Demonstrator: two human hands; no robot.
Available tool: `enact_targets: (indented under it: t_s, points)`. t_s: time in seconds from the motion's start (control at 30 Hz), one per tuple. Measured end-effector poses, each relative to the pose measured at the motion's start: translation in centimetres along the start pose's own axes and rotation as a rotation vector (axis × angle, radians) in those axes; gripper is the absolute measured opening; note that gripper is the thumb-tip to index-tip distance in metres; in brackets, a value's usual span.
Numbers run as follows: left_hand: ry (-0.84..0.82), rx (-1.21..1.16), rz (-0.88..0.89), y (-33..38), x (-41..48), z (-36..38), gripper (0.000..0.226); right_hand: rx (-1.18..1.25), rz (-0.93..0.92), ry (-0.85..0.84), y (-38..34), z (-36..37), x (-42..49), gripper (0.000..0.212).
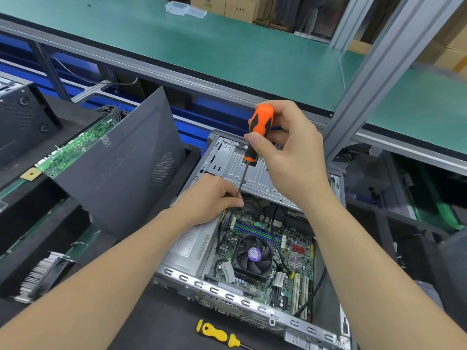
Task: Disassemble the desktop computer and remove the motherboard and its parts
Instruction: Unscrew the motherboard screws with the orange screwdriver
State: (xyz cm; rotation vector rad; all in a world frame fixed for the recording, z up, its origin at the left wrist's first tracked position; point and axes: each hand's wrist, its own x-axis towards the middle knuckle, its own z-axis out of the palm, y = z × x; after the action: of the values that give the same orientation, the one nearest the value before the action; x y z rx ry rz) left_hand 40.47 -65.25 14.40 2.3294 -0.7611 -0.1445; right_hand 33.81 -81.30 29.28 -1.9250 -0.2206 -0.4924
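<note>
1 open case on the surface, 1 motherboard inside it, 1 fan on it. 2 screwdrivers: orange screwdriver near-upright, right hand fingers clenched on handle, left hand fingers pinching its shaft; yellow screwdriver lies beside the case.

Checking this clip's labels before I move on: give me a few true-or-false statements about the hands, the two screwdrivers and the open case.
1. The right hand grips the orange screwdriver. True.
2. The fan sits on the motherboard inside the case. True.
3. The left hand rests on the fan. False: it pinches the orange screwdriver's shaft near the tip.
4. The yellow screwdriver lies inside the case. False: it lies on the mat in front of the case.
</note>
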Motion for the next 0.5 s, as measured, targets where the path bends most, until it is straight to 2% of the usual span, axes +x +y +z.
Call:
enact_targets:
  t_s: [0.33, 0.5]
  points:
    - [-0.016, 0.02, -0.001, -0.08, 0.04, 0.14, 0.016, -0.013, 0.002, -0.022, 0.37, 0.15, -0.24, 0.028]
    - [-0.006, 0.017, -0.004, -0.08, 0.05, 0.07, 0.022, -0.01, -0.011, -0.028, 0.36, 0.08, -0.13, 0.029]
